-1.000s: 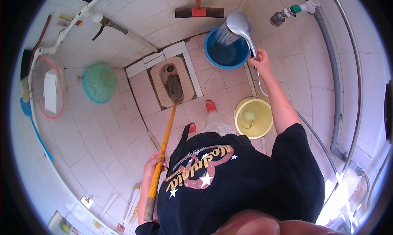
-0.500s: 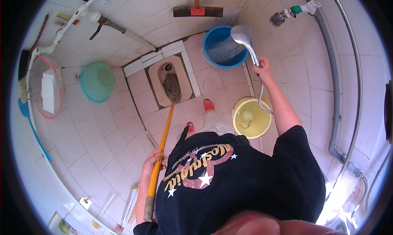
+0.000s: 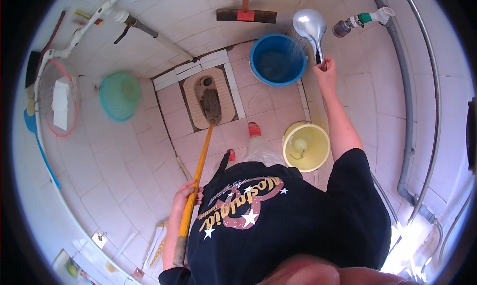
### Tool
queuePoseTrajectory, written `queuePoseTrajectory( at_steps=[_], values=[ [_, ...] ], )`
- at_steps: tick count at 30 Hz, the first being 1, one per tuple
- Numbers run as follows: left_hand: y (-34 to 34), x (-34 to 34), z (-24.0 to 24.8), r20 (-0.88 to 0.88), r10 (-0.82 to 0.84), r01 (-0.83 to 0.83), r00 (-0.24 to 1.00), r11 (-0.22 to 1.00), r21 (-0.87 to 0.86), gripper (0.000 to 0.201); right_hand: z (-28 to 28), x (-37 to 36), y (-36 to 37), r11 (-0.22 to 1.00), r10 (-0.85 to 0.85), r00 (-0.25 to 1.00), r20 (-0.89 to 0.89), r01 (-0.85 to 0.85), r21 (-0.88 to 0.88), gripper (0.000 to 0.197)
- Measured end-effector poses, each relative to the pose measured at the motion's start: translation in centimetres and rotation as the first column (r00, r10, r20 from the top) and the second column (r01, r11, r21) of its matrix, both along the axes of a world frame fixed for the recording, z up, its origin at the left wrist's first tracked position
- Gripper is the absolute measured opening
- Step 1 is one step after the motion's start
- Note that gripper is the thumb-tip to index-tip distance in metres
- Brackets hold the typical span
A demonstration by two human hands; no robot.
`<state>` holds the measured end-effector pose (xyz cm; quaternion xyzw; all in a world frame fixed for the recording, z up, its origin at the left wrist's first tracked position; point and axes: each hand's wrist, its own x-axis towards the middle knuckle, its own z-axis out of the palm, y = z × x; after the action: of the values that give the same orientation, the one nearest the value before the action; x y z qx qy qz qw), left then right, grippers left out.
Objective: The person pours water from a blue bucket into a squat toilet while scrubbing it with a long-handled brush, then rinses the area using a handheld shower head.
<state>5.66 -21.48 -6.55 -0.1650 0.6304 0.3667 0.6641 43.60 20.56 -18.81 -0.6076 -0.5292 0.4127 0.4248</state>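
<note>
Standing over the squat toilet (image 3: 208, 98), the person hides most of their own legs and feet beneath a dark printed shirt; only a red slipper (image 3: 254, 129) and a sliver of a second one peek out. The left hand (image 3: 185, 193) is wrapped around the yellow mop handle (image 3: 196, 180), fingers closed on it, though the thumb side is tucked against the shirt and hard to read. The mop's grey head (image 3: 211, 105) lies inside the toilet pan. The right hand (image 3: 325, 69) is raised with its fingers closed round the stem of a chrome shower head (image 3: 309, 24), which hangs over the rim of the blue bucket (image 3: 277, 60); thin streaks of water seem to fall from it, faint against the tiles. A yellow bucket (image 3: 306, 147) sits just beside the right forearm, something pale and rounded inside it that I cannot make out. Off to the left, a teal basin (image 3: 119, 95) is blurred. A red-rimmed mesh rack (image 3: 57, 103) on the wall holds a white rectangular block. At the lower left edge small packets and a square tag lie on the floor, too small to tell apart.
</note>
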Motion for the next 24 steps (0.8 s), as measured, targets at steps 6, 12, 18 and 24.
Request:
queuePoseTrajectory(
  at_steps=[6, 12, 18, 24],
  values=[
    [1.3, -0.6, 1.6, -0.08, -0.09, 0.088, 0.993, 0.996, -0.026, 0.038, 1.8, -4.1, -0.4, 0.995, 0.065, 0.911, -0.408, -0.092, -0.048, 0.042],
    [0.6, -1.6, 1.7, 0.049, -0.077, 0.077, 0.996, 0.997, -0.007, 0.034, 1.7, -6.0, -4.0, 0.957, 0.143, 0.89, -0.433, -0.236, -0.17, 0.043],
    [4.7, -4.6, 9.3, -0.026, -0.262, 0.262, 0.965, 0.965, 0.028, 0.018, 2.3, -10.6, -9.3, 0.817, 0.197, 0.734, -0.65, -0.489, -0.304, 0.04],
    [10.4, -7.0, 17.5, -0.19, -0.483, 0.479, 0.855, 0.875, -0.069, 0.015, -0.3, -14.8, -13.4, 0.748, 0.194, 0.701, -0.687, -0.559, -0.359, 0.044]
  ],
)
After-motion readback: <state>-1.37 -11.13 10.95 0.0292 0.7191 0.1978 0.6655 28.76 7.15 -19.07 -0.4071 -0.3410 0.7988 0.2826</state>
